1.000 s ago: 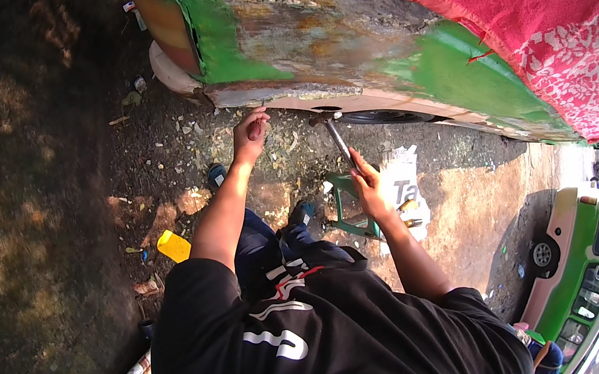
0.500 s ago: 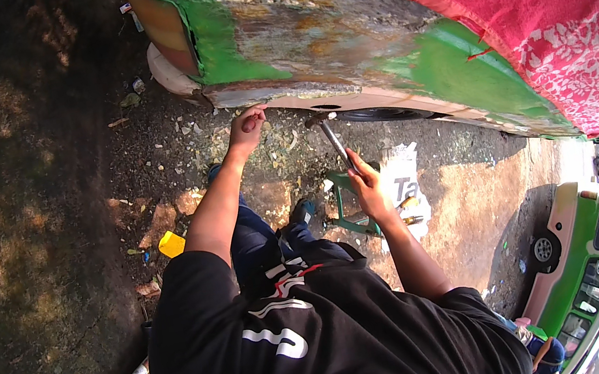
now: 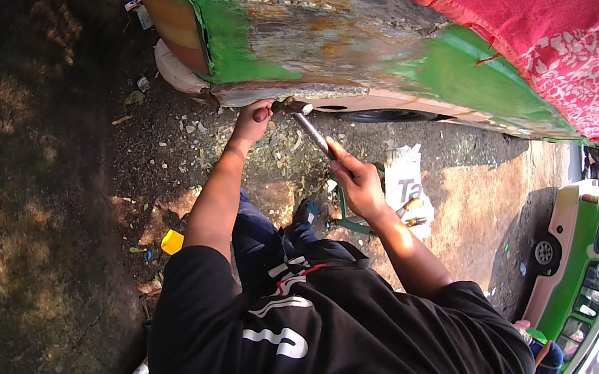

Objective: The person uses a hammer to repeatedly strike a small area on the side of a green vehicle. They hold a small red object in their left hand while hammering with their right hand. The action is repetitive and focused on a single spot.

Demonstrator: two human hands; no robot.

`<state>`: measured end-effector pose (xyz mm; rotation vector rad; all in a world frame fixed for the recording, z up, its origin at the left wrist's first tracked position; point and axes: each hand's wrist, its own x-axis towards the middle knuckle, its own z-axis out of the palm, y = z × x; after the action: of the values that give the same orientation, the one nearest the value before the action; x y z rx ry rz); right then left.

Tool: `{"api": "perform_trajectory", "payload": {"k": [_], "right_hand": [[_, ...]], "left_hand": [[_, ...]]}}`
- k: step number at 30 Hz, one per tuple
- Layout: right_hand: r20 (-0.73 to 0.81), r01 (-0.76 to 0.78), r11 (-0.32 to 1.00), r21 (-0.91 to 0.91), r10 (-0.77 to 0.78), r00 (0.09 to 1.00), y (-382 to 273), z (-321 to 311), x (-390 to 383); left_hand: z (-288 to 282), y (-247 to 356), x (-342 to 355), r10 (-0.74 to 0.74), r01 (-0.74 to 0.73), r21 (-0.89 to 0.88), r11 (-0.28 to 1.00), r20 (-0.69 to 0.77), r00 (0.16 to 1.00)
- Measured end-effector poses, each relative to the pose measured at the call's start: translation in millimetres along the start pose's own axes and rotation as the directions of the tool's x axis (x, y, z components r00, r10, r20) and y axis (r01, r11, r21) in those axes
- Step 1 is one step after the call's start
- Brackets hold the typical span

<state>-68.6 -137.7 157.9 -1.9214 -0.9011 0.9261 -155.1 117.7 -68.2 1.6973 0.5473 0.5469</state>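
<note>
My right hand (image 3: 363, 190) grips a hammer (image 3: 315, 136) by its metal-looking shaft. The hammer's head is up by the lower edge of a vehicle's body panel (image 3: 312, 32), close beside my left hand (image 3: 247, 127). Closed around a tool with a round-ended brown handle (image 3: 260, 114), my left hand is at that same edge. The tool's working end is hidden at the panel, so its kind does not show. The panel is green, with wide patches of bare, rusty metal. Whether the hammer head touches the tool I cannot tell.
A pink and white cloth (image 3: 525, 11) hangs over the vehicle at right. Below my right hand are a green stool (image 3: 354, 224) and a white printed sack (image 3: 400, 173). A yellow object (image 3: 172, 242) lies on the littered ground. A green and white van (image 3: 583, 273) stands farther right.
My right hand has brought the hammer head left and upward, from a gap away to right beside my left hand. My left hand still holds its tool at the panel edge.
</note>
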Motion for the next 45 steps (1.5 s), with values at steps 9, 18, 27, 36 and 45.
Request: {"api": "perform_trajectory", "payload": {"k": [9,18,27,36,45], "right_hand": [[-0.054,0.076,0.972,-0.221,-0.09,0.995,46,24,22],[-0.242,0.129,0.992,-0.007,-0.127,0.962,49,-8,-12],[-0.199,0.029,0.996,0.086,-0.012,0.98,54,-10,-20],[-0.148,0.024,0.995,0.096,-0.009,0.989,43,-10,-22],[-0.056,0.225,0.972,-0.072,-0.229,0.972,16,17,2]], "left_hand": [[9,-28,-20,-0.185,0.182,0.079,0.98,0.038,0.982],[20,-43,-46,-0.088,0.062,-0.324,0.944,-0.065,0.994],[17,-20,-32,-0.083,0.062,-0.432,0.9,-0.029,0.996],[-3,-9,-18,0.023,-0.021,-0.106,0.994,0.02,1.0],[-12,1,-4,0.123,-0.12,-0.035,0.992,0.071,0.99]]}}
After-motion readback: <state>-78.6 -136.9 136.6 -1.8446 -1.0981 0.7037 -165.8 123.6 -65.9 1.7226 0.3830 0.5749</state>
